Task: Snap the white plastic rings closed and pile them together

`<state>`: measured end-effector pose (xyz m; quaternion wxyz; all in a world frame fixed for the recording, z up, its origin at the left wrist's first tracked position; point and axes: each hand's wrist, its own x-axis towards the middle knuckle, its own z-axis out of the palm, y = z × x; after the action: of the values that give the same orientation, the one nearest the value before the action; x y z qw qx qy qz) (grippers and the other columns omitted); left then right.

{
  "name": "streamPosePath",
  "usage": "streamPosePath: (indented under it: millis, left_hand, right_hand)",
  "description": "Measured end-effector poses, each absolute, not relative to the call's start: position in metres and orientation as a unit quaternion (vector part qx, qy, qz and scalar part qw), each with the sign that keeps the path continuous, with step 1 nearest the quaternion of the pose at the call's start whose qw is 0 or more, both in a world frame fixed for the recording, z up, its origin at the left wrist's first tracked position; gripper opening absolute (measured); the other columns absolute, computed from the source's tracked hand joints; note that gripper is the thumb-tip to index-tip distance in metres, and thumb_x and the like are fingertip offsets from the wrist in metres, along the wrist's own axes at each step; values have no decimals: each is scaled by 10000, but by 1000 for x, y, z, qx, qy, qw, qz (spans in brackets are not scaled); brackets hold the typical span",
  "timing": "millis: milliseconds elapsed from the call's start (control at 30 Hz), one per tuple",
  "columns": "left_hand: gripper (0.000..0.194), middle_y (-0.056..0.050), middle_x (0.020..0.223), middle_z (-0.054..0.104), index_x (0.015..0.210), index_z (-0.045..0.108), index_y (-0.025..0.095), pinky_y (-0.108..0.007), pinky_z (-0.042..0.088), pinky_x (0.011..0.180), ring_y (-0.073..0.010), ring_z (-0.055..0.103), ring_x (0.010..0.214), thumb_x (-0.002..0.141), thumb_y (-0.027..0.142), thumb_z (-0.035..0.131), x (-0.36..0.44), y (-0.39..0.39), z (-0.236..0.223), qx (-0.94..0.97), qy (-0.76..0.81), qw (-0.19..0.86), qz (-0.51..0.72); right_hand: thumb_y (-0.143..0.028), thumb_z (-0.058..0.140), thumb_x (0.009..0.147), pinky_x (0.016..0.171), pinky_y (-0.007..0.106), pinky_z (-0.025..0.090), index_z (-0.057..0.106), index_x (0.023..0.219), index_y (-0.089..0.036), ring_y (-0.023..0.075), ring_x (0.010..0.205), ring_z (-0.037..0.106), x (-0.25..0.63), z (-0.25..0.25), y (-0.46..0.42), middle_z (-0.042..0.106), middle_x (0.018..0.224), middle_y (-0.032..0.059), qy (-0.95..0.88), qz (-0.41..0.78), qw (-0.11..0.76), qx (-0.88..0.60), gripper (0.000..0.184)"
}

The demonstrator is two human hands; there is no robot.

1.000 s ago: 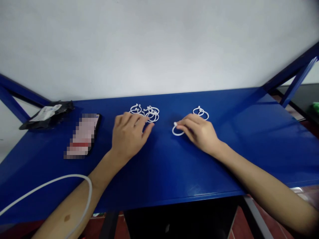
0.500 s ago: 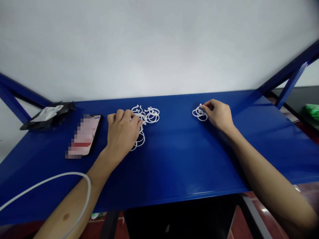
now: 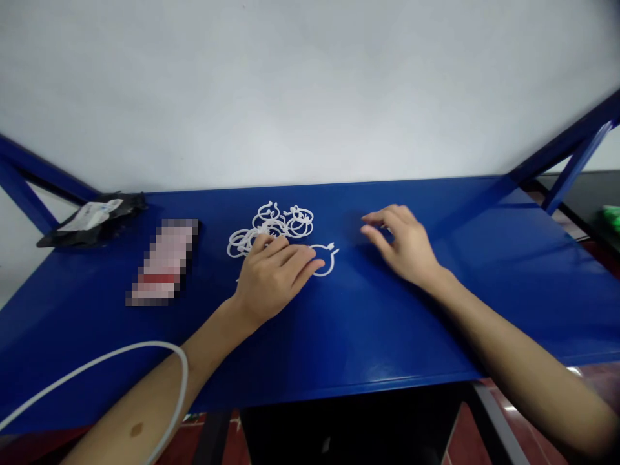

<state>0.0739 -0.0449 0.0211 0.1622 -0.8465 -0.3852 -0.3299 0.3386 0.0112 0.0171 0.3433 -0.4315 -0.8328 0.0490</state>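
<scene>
My left hand pinches a white open ring, whose knobbed ends point to the right, between thumb and forefinger. Just behind that hand lies a tangled pile of similar white plastic rings, some of them partly covered by the fingers. My right hand hovers over the blue table to the right, thumb and fingers apart. A sliver of white shows behind its fingers; the small group of rings there is mostly hidden.
A phone with a blurred screen lies left of the pile. Further left is a black plastic packet with a white label. A white cable loops over my left forearm. Blue frame bars rise at both table ends, before a pale wall.
My left hand has moved right, drawing one white ring out of the pile. My right hand has let go of the rings at right, opened and shifted left and nearer me.
</scene>
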Motion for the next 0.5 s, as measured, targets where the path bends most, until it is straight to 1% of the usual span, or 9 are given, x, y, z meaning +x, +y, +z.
streamPosePath:
  millis: [100,167,333,500]
  left_hand:
    - [20,20,857,764,918,642,207,-357,429,750,-156,623,693,933,200,632,80,-49,18,-855,-371,146,-332]
    - [30,21,866,766,927,647,208,-363,436,761,-160,629,704,921,180,638,81,-50,18,-857,-367,145,-333]
    - [69,30,852,766,914,658,226,-374,436,780,-165,627,709,910,160,635,82,-51,20,-860,-362,147,-326]
    - [58,31,857,765,938,632,220,-364,433,772,-157,634,711,918,166,629,85,-52,20,-873,-340,137,-321]
  right_hand:
    - [-391,509,1012,838,383,523,628,1079,-189,218,922,645,321,16,-8,706,994,81,-869,175,306,-347,243]
    - [-412,478,1024,788,350,526,623,1062,-190,201,881,651,315,15,-16,705,948,65,-873,220,287,-327,268]
    - [-392,498,1016,766,309,532,619,1056,-192,172,841,675,312,15,-22,720,933,53,-849,256,309,-343,237]
    - [-337,547,994,675,257,527,614,1013,-197,137,743,671,312,15,-24,719,879,27,-831,262,337,-356,157]
